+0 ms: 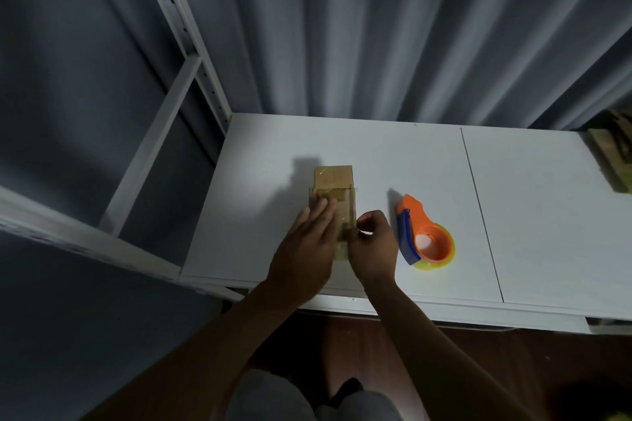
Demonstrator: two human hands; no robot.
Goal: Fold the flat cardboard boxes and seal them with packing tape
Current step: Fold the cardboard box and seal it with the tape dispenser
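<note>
A small brown cardboard box (334, 181) lies on the white table (533, 215), its far flap sticking out and clear tape across its top. My left hand (307, 246) rests flat on the box, fingers together and pressing down. My right hand (371, 244) is at the box's right edge, fingertips pinched on the cardboard there. The near part of the box is hidden under both hands. An orange and blue tape dispenser (424, 236) with a yellowish tape roll lies on the table just right of my right hand.
A stack of flat cardboard (615, 154) sits at the table's far right edge. A white metal shelf frame (164, 106) stands to the left. Grey curtains (376, 27) hang behind the table. A seam (478, 208) divides the tabletop.
</note>
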